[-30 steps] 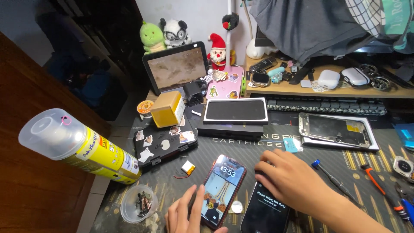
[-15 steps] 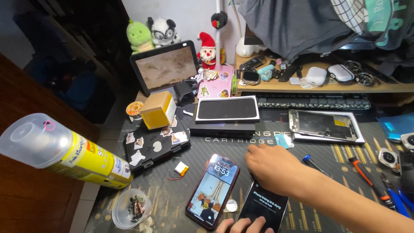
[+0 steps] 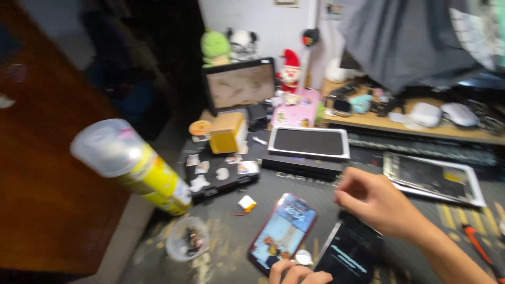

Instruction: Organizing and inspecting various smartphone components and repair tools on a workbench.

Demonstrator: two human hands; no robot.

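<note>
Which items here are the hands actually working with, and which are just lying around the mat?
In hand:
right hand over the dark phone
left hand at the lit red phone

Lying about:
yellow spray can
small plastic cup
white-edged box
tablet

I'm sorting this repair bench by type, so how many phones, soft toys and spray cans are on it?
Phones: 2 (the red-cased phone with its screen lit, near the left hand, and the dark phone under the right hand)
Soft toys: 3 (green, black-and-white, red-and-white)
Spray cans: 1 (yellow)
Total: 6
</note>
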